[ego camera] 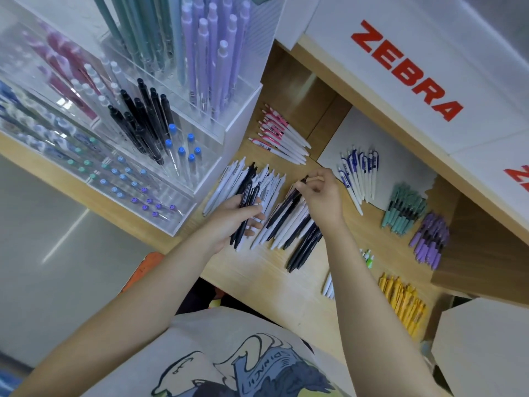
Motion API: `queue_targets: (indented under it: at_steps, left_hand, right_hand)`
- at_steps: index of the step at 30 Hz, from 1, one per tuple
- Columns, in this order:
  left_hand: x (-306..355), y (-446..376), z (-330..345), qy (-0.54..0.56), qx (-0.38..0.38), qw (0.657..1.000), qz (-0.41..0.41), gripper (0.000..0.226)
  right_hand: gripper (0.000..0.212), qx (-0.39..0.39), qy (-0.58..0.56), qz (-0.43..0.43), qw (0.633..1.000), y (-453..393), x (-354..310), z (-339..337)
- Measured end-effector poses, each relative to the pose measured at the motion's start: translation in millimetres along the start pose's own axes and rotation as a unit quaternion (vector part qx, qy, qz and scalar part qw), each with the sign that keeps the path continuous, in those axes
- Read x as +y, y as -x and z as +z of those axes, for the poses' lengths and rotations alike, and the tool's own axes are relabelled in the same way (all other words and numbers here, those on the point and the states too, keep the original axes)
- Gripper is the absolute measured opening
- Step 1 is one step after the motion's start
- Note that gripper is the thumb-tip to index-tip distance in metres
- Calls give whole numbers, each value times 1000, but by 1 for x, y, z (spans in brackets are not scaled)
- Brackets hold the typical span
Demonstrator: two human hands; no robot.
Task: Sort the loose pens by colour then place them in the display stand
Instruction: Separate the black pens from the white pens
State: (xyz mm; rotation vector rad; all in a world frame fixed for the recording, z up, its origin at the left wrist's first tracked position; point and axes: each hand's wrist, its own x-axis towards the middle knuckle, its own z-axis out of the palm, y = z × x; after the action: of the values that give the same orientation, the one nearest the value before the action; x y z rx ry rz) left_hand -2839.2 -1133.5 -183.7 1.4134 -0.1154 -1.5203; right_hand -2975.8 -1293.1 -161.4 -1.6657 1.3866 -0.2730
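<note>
Loose pens lie on the wooden counter [286, 282] in colour groups. My left hand [229, 216] grips a bundle of black pens [246, 196] over a heap of white pens [269, 193]. My right hand [320, 196] pinches the top end of one black pen [286, 207] lying on a mixed black and white heap [297, 230]. The clear acrylic display stand [137, 133] at the upper left holds black, purple, teal, pink and blue-capped pens upright.
Sorted groups lie around: pink-and-white pens [282, 138], blue-and-white pens [359, 173], teal pens [403, 210], purple pens [430, 239], yellow pens [402, 302]. A white ZEBRA-branded shelf [406, 70] overhangs at the right. A white box [481, 348] stands at the lower right.
</note>
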Motion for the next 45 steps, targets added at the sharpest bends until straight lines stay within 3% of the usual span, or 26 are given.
queue_targets:
  at_steps: [2,6,10,12,15,20,36,39,41,45]
  left_hand:
    - [2,-2,8,-27,-10,999,15,23]
    - [8,-1,33,-37,-108,993,-18,23]
    - [5,-2,40,-25,-94,994,-52,21]
    - [4,-2,35,-26,-72,995,-60,20]
    - [6,-2,26,-18,-58,996,-71,19]
    - [11,-1,19,-28,-48,995,-86,20]
    - [7,3,15,-37,-32,996,-79,28]
    - [6,4,13,-37,-30,996,-74,27]
    - [6,5,11,-39,-23,997,-68,27]
    - [7,8,12,-51,-11,998,-45,24]
  right_hand:
    - [26,-14,-40,18,999,16,-6,-13]
    - [22,-66,-76,32,994,40,-9,-19]
    - [10,-15,-81,24,996,35,8,-24]
    - [20,-3,26,-8,1000,26,26,-26]
    - [51,-49,227,-34,972,14,45,-15]
    - [76,-74,314,-11,946,1,50,4]
    - [58,-69,270,-42,959,-9,40,6]
    - [56,-43,191,-25,980,-4,40,8]
    - [43,-19,83,-15,996,3,40,9]
    - [24,-4,-69,16,997,24,33,1]
